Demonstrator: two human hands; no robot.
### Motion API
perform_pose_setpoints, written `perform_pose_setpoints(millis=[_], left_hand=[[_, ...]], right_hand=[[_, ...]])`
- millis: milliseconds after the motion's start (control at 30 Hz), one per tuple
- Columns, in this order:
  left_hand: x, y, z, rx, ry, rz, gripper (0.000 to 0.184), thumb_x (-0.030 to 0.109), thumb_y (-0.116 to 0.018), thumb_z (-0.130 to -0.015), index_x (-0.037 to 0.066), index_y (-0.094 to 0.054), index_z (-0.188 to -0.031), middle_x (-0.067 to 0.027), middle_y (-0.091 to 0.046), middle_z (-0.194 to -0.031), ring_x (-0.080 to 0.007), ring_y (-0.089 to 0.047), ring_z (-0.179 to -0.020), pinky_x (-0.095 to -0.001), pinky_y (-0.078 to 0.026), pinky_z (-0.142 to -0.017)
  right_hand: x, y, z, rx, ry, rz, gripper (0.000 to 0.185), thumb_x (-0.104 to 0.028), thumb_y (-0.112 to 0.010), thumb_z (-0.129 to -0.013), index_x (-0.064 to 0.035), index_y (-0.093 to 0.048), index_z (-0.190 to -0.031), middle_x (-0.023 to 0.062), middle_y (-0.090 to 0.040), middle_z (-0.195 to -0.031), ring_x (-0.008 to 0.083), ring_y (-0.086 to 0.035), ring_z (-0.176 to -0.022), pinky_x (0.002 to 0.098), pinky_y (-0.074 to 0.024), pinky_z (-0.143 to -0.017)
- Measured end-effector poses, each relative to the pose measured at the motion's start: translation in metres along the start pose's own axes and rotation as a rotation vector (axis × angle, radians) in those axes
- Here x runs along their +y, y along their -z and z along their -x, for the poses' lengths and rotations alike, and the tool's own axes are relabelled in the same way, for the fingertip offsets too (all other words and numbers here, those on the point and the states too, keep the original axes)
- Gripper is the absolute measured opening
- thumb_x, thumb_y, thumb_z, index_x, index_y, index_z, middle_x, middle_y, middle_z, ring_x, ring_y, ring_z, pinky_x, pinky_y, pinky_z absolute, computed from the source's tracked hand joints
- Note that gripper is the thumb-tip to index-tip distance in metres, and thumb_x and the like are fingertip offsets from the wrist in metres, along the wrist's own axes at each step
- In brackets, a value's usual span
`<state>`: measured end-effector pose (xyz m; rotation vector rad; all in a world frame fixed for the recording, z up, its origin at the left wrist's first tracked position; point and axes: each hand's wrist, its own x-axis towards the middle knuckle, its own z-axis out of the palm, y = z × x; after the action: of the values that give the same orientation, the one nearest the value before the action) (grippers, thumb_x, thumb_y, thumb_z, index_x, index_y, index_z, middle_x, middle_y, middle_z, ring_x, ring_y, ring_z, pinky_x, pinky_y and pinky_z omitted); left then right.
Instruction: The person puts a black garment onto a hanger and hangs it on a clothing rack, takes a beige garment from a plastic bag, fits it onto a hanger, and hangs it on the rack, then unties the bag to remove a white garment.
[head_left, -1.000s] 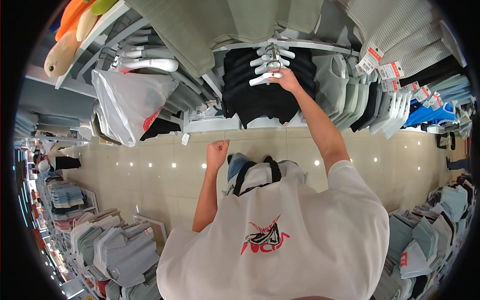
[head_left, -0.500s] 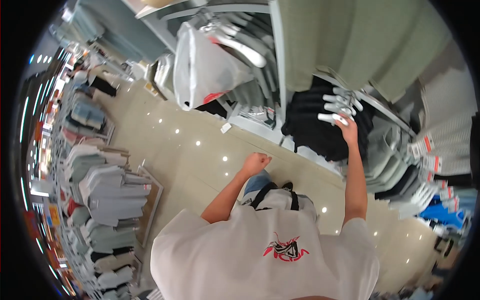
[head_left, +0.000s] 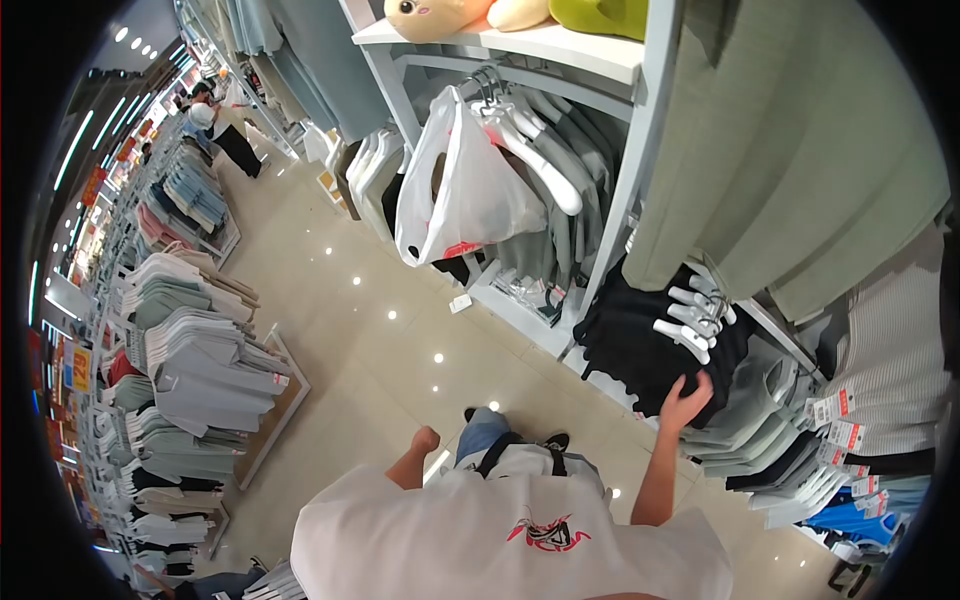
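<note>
Black tops [head_left: 640, 345], bunched past counting, hang by the right hand [head_left: 687, 404], fingers apart; the left hand [head_left: 426, 439] is fisted, fingers together. One bag [head_left: 475, 205] hangs nearby.

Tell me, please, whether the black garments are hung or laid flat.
Hung: the black garments drop below a row of white hangers.
</note>
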<state>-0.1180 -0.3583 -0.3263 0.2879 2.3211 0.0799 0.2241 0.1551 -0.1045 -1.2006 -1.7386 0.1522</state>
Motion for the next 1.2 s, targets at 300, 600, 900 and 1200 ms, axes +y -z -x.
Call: perform_pose_setpoints(millis=[300, 600, 900, 1200], left_hand=[[0.068, 0.042, 0.010, -0.110, -0.007, 0.171, 0.047, 0.041, -0.058, -0.086, -0.004, -0.070, -0.077, -0.0266, -0.068, -0.087, -0.0360, -0.066, -0.096, -0.0448, -0.051, -0.084], [0.090, 0.106, -0.079, -0.076, -0.371, 0.161, 0.038, 0.033, -0.058, -0.079, 0.001, -0.072, -0.094, -0.0214, -0.068, -0.093, -0.0362, -0.066, -0.090, -0.0413, -0.051, -0.086], [-0.028, 0.157, -0.165, -0.395, -0.375, 0.390, 0.028, 0.010, -0.052, -0.084, -0.001, -0.070, -0.101, -0.0138, -0.067, -0.070, -0.0198, -0.063, -0.055, -0.0328, -0.051, -0.050], [-0.074, 0.208, -0.180, -0.378, -0.264, 0.313, 0.029, 0.023, -0.057, -0.085, -0.001, -0.073, -0.086, -0.0144, -0.066, -0.065, -0.0236, -0.064, -0.063, -0.0361, -0.050, -0.057]], right_hand=[[0.108, -0.116, 0.338, -1.615, -0.408, -0.118, 0.030, -0.029, -0.062, -0.085, -0.0038, -0.068, -0.099, 0.0077, -0.071, -0.083, 0.0194, -0.065, -0.071, 0.0332, -0.0525, -0.066], [-0.021, -0.183, 0.201, -1.461, -0.711, -0.082, 0.028, -0.025, -0.062, -0.085, -0.0020, -0.068, -0.099, 0.0082, -0.070, -0.076, 0.0159, -0.064, -0.062, 0.0304, -0.0519, -0.054], [-0.151, -0.218, 0.246, -1.515, -0.380, 0.056, 0.026, -0.025, -0.068, -0.079, -0.0025, -0.072, -0.091, 0.0120, -0.071, -0.084, 0.0174, -0.068, -0.076, 0.0326, -0.0540, -0.067], [-0.273, -0.268, 0.159, -1.487, -0.342, -0.315, 0.026, -0.025, -0.070, -0.082, -0.0012, -0.070, -0.092, 0.0112, -0.071, -0.083, 0.0177, -0.068, -0.077, 0.0311, -0.0530, -0.073]])
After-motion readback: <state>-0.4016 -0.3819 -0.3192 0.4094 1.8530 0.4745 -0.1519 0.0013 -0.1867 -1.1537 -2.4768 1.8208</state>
